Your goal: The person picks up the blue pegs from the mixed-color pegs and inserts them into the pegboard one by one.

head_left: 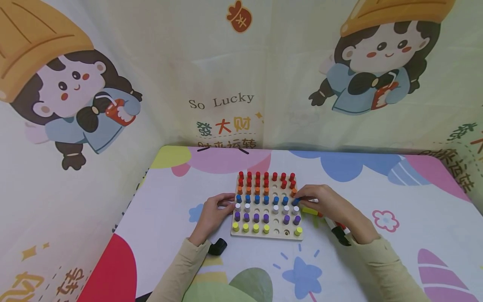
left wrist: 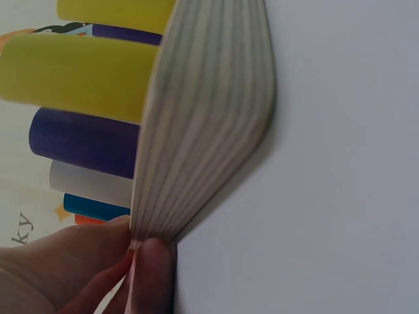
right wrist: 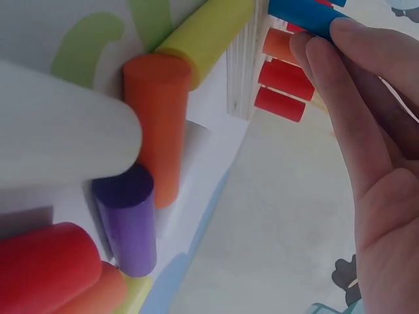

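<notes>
A wooden pegboard lies on the table, with rows of red, orange, blue, white, purple and yellow pegs standing in it. Several holes show bare, mostly toward its right half. My left hand grips the board's left edge, thumb and finger meeting at the side wall in the left wrist view. With thumb and fingertips my right hand pinches a blue peg at the right end of the blue row. Whether that peg's lower end sits in its hole cannot be told.
Loose pegs lie right of the board, under my right hand: yellow, orange, purple, white and red. A patterned cloth wall rises behind the table.
</notes>
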Available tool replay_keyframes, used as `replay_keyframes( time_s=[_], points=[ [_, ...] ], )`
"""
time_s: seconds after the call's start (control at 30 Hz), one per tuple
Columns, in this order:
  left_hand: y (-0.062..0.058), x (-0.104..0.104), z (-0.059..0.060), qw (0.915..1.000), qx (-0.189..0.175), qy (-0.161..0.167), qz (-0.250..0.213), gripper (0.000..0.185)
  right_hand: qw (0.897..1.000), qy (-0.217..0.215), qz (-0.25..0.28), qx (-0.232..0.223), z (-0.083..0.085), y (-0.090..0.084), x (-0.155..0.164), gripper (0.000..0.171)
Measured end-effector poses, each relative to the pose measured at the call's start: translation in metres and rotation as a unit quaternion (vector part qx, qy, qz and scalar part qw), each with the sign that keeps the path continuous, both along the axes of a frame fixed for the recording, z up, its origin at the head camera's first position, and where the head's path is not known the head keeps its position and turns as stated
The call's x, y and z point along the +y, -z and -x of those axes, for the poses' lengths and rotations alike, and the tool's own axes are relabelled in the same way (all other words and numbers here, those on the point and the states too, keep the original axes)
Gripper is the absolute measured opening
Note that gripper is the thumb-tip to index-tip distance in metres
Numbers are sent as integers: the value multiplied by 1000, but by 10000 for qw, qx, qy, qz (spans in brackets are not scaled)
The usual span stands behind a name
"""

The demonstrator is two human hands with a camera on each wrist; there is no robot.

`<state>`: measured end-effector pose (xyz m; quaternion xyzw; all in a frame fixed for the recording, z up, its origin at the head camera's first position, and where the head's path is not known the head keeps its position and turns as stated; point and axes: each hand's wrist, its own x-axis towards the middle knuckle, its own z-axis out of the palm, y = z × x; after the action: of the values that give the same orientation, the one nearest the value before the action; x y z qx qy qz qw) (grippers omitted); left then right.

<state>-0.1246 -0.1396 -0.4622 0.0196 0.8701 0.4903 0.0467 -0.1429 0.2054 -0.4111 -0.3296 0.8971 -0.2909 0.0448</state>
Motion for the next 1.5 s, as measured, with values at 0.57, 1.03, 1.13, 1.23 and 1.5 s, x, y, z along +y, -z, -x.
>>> replay_keyframes(
  time_s=[0.57,1.03,1.13,1.23,1.5],
  points=[
    [-1,1,0,10000,35,16,-30,32,9992,159,-276,246,-2,1,-6,25],
    [-1,-1,0,10000,77,-8,-49,31,9971,347,-360,580,-8,-4,-5,22],
    [-2,-1,0,9999,105,-2,-51,31,9967,334,-328,657,-10,-4,-4,20],
    [-3,0,0,9999,103,-11,-37,31,9968,373,-314,638,-11,-4,-2,20],
    [-3,1,0,10000,12,-31,-82,32,9971,496,-372,447,-15,-5,0,22]
  ],
)
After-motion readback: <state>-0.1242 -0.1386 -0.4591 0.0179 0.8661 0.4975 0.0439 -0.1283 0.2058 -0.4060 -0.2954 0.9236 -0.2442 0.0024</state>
